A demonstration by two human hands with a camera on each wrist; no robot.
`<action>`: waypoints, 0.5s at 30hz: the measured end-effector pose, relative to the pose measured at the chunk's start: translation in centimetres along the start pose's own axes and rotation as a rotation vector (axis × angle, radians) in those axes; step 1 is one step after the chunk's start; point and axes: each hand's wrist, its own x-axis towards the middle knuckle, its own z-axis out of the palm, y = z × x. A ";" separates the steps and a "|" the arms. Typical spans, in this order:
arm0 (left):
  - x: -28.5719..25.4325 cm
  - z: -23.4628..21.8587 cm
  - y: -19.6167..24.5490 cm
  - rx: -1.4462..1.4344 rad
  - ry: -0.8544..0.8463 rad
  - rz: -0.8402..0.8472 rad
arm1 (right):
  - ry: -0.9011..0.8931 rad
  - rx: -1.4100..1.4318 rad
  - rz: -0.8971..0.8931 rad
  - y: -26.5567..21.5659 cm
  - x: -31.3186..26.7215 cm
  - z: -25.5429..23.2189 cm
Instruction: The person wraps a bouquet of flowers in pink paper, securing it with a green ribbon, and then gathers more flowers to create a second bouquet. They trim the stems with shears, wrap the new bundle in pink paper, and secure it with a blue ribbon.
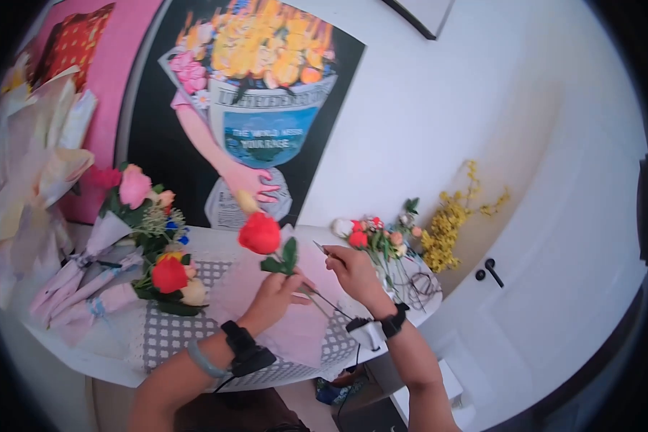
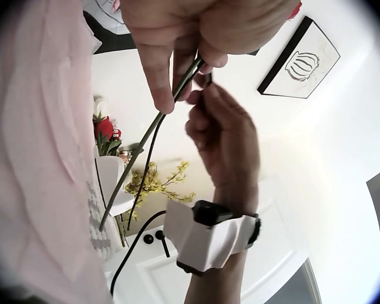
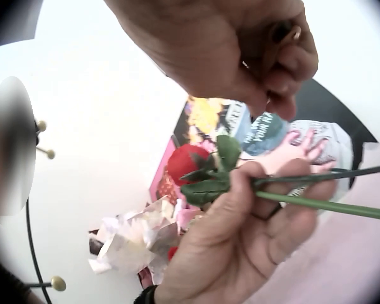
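Observation:
My left hand [image 1: 270, 299] pinches a red artificial rose [image 1: 259, 232] by its stem, just below the dark green leaves [image 1: 284, 259]. A pale yellow bud [image 1: 247, 202] shows above the rose. Two stems pass through the left fingers, a thick green stem [image 3: 342, 208] and a thinner dark stem [image 3: 354, 173]. To the right of the rose, my right hand [image 1: 354, 272] is curled round a small tool with a thin pointed tip [image 1: 318, 246]; its kind I cannot tell, as the fingers cover most of it. In the right wrist view the right hand [image 3: 240, 54] is above the rose.
Pink wrapping paper [image 1: 299, 345] lies on a grey checked cloth [image 1: 169, 338] over the white table. Wrapped bouquets [image 1: 86, 281] stand at the left. Loose flowers [image 1: 374, 234] and yellow sprays [image 1: 443, 237] lie at the back right. A painting [image 1: 266, 115] leans behind; a door [image 1: 525, 309] is at right.

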 end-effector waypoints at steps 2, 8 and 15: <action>0.1 -0.3 0.0 -0.008 0.049 -0.014 | -0.092 -0.294 0.092 5.6 -0.8 0.3; 0.1 -0.4 -0.1 -0.055 0.056 -0.159 | -0.494 -0.690 0.179 12.1 -4.7 1.4; 0.1 -0.4 0.0 -0.019 0.031 -0.220 | -0.229 -0.602 0.129 12.3 -4.2 -1.9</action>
